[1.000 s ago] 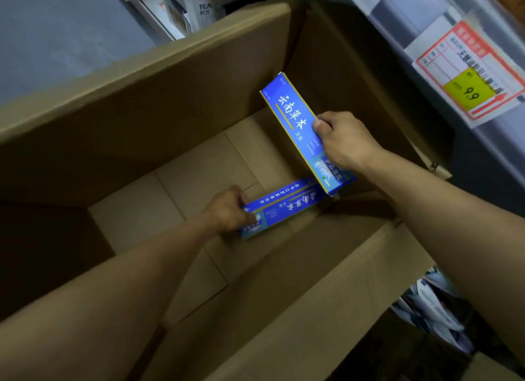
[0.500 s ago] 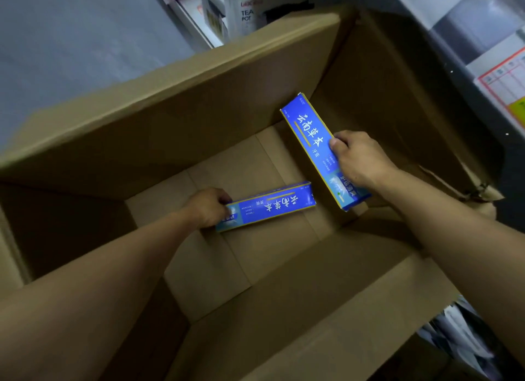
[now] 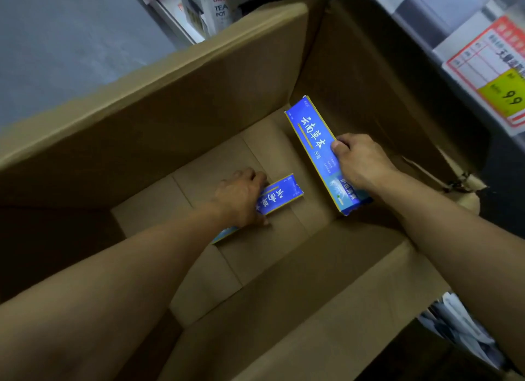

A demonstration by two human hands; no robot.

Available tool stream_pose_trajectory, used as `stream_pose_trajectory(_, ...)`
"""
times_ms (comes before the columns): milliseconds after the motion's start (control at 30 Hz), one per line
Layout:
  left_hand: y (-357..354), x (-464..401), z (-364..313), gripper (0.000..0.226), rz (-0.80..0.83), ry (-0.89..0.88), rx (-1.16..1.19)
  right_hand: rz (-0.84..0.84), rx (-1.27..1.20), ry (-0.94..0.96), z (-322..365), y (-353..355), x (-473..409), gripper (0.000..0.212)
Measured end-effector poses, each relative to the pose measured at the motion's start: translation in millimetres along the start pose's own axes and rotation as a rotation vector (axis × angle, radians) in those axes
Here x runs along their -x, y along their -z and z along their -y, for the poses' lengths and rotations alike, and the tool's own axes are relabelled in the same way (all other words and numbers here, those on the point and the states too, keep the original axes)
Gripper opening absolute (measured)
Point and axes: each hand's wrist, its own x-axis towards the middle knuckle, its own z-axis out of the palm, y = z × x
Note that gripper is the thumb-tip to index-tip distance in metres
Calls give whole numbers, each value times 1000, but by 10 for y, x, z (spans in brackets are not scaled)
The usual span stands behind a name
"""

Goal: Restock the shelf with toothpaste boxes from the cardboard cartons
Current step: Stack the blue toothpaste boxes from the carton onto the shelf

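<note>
both hands are down in the big brown cardboard carton (image 3: pixel 199 102). right hand (image 3: pixel 360 161) grips one long blue toothpaste box (image 3: pixel 312 142), left hand (image 3: pixel 241 196) is wrapped round the other blue toothpaste box (image 3: pixel 281 194) on the floor. i'd lift both straight up, clear of the walls.

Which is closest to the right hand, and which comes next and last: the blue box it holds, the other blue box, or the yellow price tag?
Seen from the head camera, starting from the right hand:
1. Blue box it holds, gripped, near the carton's right wall.
2. Other blue box, to the left on the carton floor, under the left hand.
3. Yellow price tag, up on the shelf edge, far right.
</note>
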Motion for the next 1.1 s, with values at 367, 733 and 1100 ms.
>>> stream_pose_trajectory(367,103,4,-129,74,-175,441,391,14,-32,-15,18,-26,-3,34)
stream_pose_trajectory(733,-239,295,100,74,-247,804,884,53,-5,-3,112,-83,110,38)
stream_pose_trajectory(1100,96,196,338,67,-70,-65,-480,94,23,-2,102,-124,79,35)
